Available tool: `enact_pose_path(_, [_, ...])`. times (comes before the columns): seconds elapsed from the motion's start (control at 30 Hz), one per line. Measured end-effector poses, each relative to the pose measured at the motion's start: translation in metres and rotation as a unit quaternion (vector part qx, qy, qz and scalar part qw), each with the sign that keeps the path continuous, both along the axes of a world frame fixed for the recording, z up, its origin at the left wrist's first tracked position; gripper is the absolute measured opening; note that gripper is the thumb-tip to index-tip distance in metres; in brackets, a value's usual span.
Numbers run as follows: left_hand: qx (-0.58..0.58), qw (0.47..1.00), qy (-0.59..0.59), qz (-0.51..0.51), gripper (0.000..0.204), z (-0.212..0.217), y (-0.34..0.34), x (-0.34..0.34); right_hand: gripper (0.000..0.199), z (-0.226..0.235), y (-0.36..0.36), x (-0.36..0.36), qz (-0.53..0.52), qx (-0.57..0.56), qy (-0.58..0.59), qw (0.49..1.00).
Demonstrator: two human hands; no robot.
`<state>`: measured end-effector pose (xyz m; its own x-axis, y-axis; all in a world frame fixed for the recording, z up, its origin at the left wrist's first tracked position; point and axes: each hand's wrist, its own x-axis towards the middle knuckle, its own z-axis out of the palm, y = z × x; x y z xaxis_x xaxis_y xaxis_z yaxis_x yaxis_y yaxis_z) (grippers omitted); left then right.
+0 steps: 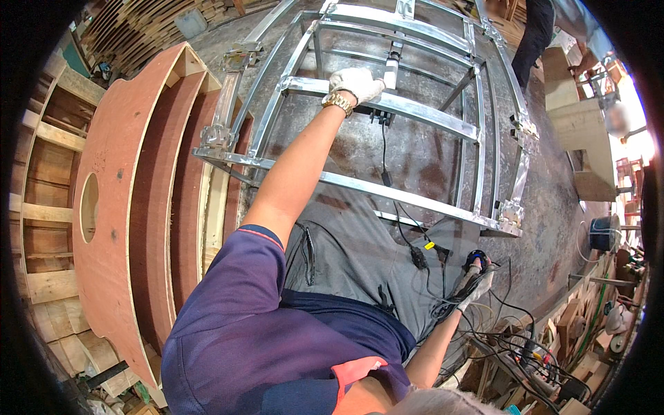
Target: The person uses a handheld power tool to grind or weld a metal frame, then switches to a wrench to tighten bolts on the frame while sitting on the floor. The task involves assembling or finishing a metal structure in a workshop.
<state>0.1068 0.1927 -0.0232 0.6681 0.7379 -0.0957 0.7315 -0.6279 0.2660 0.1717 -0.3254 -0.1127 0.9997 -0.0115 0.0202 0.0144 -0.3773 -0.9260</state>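
Observation:
My left hand [354, 84], in a white glove with a gold-coloured watch at the wrist, is closed on the crossbar of a silver metal frame [429, 117]. Just right of it, a white and black cylinder [391, 72] is attached to the frame. From a black fitting under the crossbar, a thin black cable [384, 149] drops to a small connector [386, 178]. Lower right, my gloved right hand [476, 283] holds a small round black device [476, 259] with a blue part; its exact kind is unclear. Black cords bunch around that hand. A black plug [418, 258] lies over my trousers.
Curved reddish plywood panels [104, 200] stand close on my left. Stacked timber [131, 34] lies at the far left. Another person [539, 34] stands at the far right. Tangled cables [529, 353] and wood scraps cover the lower right, near a dark bucket [604, 234].

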Motion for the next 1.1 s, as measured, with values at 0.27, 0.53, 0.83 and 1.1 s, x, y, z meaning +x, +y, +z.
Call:
enact_pose_path(0.27, [-0.001, 1.0, 0.0, -0.004, 0.057, 0.002, -0.001, -0.001, 0.028, -0.006, -0.004, 0.003, -0.002, -0.014, -0.026, 1.0])
enact_pose_path(0.53, [0.006, 1.0, -0.002, -0.008, 0.058, 0.0, 0.001, 0.0, 0.031, -0.008, -0.004, 0.002, -0.003, -0.024, -0.05, 0.998])
enact_pose_path(0.83, [0.004, 1.0, -0.008, -0.002, 0.058, -0.001, 0.0, 0.0, 0.031, -0.01, -0.006, 0.004, -0.005, -0.041, -0.047, 0.998])
enact_pose_path(1.1, [0.009, 1.0, -0.015, -0.001, 0.056, -0.001, 0.0, -0.001, 0.033, -0.019, -0.011, 0.009, -0.005, -0.002, -0.016, 1.0])
